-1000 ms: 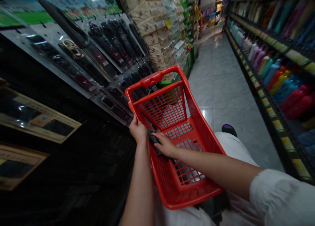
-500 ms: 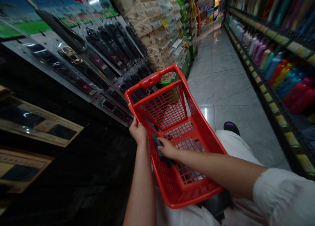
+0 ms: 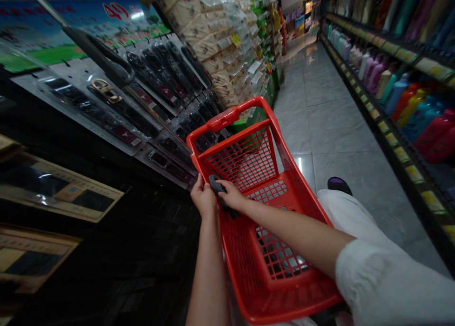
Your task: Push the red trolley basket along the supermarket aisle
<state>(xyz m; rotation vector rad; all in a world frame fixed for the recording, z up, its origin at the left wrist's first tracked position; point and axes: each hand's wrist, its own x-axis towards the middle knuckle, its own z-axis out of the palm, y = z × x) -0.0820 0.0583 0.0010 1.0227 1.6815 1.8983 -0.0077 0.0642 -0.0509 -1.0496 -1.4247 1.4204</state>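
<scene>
Dark grey object (image 3: 214, 185) sits just inside the red cart's (image 3: 289, 307) left edge, wrapped by the right grip (image 3: 232, 195); the left grip (image 3: 204, 199) clasps that rim. It looks light, probably firm; its middle likely offers the steadiest hold.

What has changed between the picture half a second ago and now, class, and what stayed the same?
The right hand and the dark item it holds moved up and leftward, nearer the left hand. The left hand stayed at the red cart's rim.
</scene>
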